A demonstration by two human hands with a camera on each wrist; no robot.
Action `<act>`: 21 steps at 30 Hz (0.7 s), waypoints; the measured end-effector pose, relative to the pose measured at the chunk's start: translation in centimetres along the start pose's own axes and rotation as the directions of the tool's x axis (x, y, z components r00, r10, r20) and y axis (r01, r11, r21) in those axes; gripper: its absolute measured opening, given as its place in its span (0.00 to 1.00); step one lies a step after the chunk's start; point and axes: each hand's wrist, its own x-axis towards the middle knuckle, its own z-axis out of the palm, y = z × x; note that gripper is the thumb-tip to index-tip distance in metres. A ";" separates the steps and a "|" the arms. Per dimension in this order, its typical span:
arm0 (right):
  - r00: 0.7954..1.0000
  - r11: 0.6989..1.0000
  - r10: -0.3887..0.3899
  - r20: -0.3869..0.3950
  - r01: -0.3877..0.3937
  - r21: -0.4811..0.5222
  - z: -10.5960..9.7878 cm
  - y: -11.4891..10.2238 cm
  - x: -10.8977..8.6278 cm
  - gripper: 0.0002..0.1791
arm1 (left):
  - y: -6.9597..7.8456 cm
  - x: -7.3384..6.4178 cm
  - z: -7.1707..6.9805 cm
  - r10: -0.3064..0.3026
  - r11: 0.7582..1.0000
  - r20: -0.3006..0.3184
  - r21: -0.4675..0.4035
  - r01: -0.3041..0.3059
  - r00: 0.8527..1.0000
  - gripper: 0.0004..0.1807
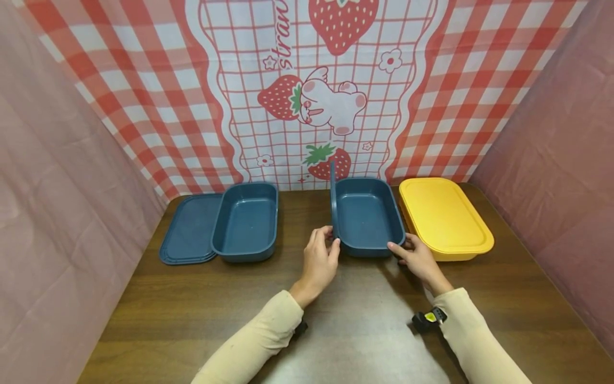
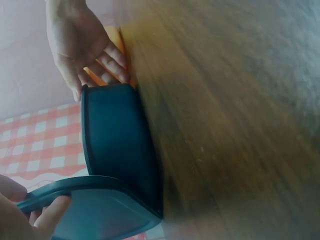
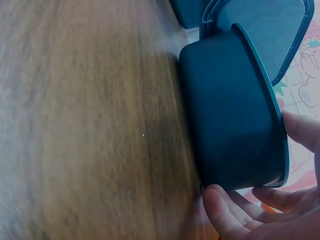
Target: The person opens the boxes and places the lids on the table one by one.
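My left hand (image 1: 320, 261) pinches the edge of a dark blue lid (image 2: 100, 215) between thumb and fingers. The lid stands on its side, upright along the left wall of a blue plastic container (image 1: 368, 218) with nothing in it. At that container's front right corner is my right hand (image 1: 416, 258). Its thumb lies at the rim, and the other fingers curve round the outside of the corner, as the right wrist view (image 3: 270, 195) shows. From the left wrist, the lid's lower end meets the container's near left corner.
A second blue container (image 1: 245, 224) stands to the left, overlapping a flat blue lid (image 1: 192, 229) beside it. Close on the right is a yellow container with its yellow lid (image 1: 446, 213) on. A checked strawberry cloth (image 1: 331, 106) hangs behind the wooden table (image 1: 355, 320).
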 end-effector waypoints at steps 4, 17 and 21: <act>1.000 1.000 0.003 0.002 -0.003 0.001 0.0 0.0 0.0 0.45 | 0.2 0.0 -0.3 -0.067 0.998 -0.023 -0.014 0.067 0.997 0.13; 1.000 1.000 0.007 0.009 -0.007 0.000 -0.1 0.3 0.2 0.45 | 0.1 0.0 -0.7 -0.161 0.986 -0.102 0.032 0.165 0.982 0.14; 1.000 1.000 0.004 0.007 -0.004 -0.003 -0.1 0.2 0.1 0.45 | 0.1 0.0 -0.9 -0.209 0.976 -0.098 0.035 0.213 0.973 0.12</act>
